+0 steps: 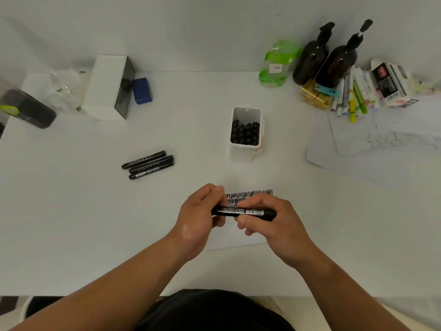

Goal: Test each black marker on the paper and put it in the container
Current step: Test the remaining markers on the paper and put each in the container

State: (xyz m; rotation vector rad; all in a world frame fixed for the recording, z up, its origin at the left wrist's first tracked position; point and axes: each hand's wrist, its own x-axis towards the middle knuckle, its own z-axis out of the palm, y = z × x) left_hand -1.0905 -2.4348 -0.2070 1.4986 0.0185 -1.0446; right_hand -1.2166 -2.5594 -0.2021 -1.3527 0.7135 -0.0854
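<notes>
I hold one black marker (244,212) level above the paper (235,240), which bears rows of black scribbles. My left hand (202,218) grips its left end, which my fingers hide. My right hand (274,225) grips the barrel at its right end. Three more black markers (148,164) lie side by side on the table to the left. A white container (247,133) stands beyond the paper with several black markers upright inside.
At the back left stand a white box (107,87), a blue block (142,90) and a dark case (26,108). At the back right are two dark pump bottles (327,58), a green packet (276,63), coloured pens (353,96) and loose sheets (372,144).
</notes>
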